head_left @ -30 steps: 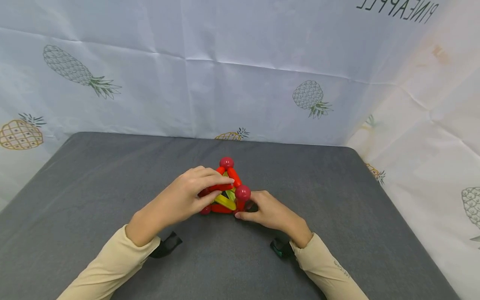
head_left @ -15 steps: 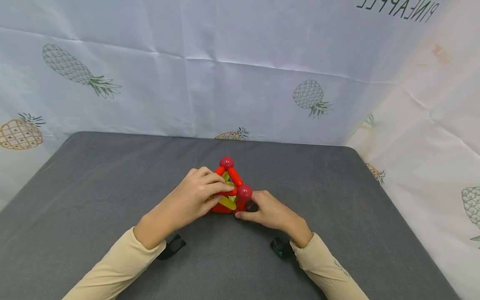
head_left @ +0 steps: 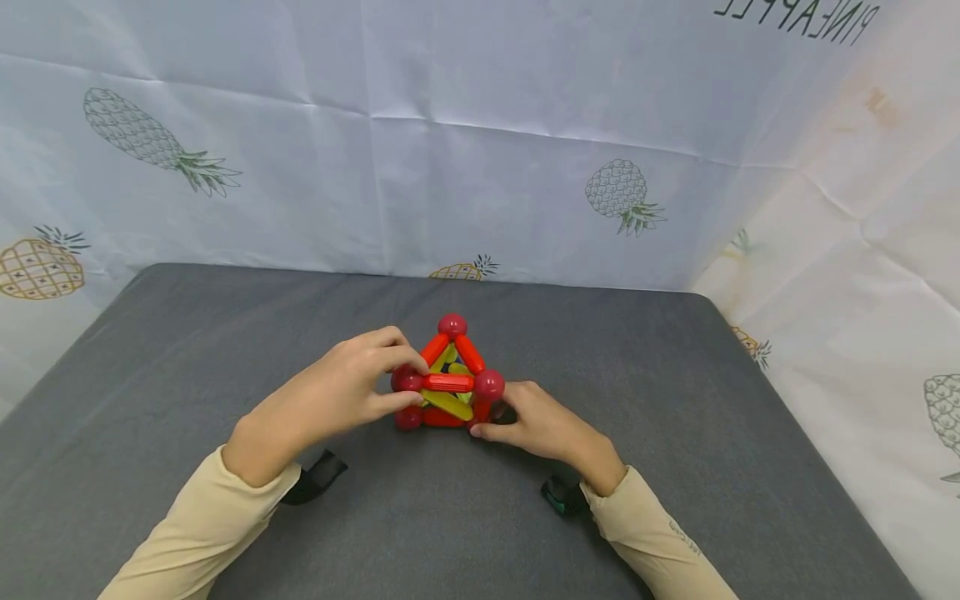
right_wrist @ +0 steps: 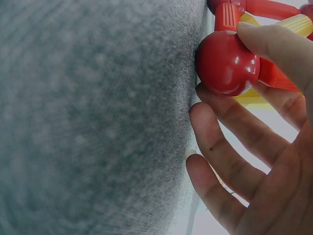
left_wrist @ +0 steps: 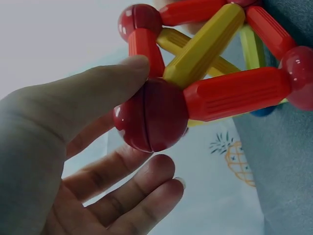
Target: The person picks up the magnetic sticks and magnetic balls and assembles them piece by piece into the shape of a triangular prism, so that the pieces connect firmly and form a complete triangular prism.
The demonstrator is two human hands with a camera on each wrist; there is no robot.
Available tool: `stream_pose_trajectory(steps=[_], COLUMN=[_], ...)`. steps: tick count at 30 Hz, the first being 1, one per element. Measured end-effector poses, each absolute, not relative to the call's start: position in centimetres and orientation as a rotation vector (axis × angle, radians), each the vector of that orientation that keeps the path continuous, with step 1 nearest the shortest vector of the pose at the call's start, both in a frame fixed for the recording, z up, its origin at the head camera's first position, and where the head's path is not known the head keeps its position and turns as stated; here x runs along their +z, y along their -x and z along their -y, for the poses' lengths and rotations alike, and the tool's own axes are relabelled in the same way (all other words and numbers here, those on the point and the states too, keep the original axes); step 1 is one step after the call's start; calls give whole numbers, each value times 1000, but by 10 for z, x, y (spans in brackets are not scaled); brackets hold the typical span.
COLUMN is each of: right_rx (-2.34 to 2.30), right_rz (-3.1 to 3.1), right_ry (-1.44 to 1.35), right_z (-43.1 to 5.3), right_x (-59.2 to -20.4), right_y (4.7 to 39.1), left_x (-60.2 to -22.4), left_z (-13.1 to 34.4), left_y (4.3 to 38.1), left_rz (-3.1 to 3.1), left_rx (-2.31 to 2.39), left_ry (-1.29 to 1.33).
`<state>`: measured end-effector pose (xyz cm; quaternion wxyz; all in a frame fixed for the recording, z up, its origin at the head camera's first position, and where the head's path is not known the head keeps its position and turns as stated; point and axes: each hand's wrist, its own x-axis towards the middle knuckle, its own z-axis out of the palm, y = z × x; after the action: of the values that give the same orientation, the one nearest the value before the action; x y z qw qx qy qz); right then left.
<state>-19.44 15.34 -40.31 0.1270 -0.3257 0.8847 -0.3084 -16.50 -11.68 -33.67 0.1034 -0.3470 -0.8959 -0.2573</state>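
Observation:
A frame of red magnetic rods (head_left: 448,382) and dark red balls stands on the grey table, with yellow rods (left_wrist: 205,44) running slantwise inside it. My left hand (head_left: 352,379) is at its upper left corner, thumb and fingers around a dark red ball (left_wrist: 154,115). In the left wrist view the thumb lies where this ball meets a red rod (left_wrist: 146,51); the lower fingers are loosely bent. At the bottom right corner, my right hand (head_left: 536,425) pinches another red ball (right_wrist: 227,63) between thumb and fingers, close over the cloth.
Grey cloth covers the table (head_left: 675,400), whose far edge meets a white curtain (head_left: 495,75) printed with pineapples. A black strap (head_left: 318,475) hangs at the left wrist, and another dark strap (head_left: 562,496) at the right.
My left hand has gone from the front red rod, first slightly right, then left to the upper left ball, uncovering the rod. The right hand stays put.

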Motion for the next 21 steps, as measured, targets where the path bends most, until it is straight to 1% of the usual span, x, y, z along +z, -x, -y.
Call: stream_pose_trajectory(steps=[14, 21], right_rx=[-864, -877], right_rz=[-2616, -2672], right_ry=[1019, 973], right_z=[-150, -148], right_x=[-406, -409], right_y=[190, 190], left_x=[-327, -332], left_z=[127, 125], left_y=[161, 164], left_rz=[2790, 2783], left_rx=[-838, -830], left_ry=[1000, 944])
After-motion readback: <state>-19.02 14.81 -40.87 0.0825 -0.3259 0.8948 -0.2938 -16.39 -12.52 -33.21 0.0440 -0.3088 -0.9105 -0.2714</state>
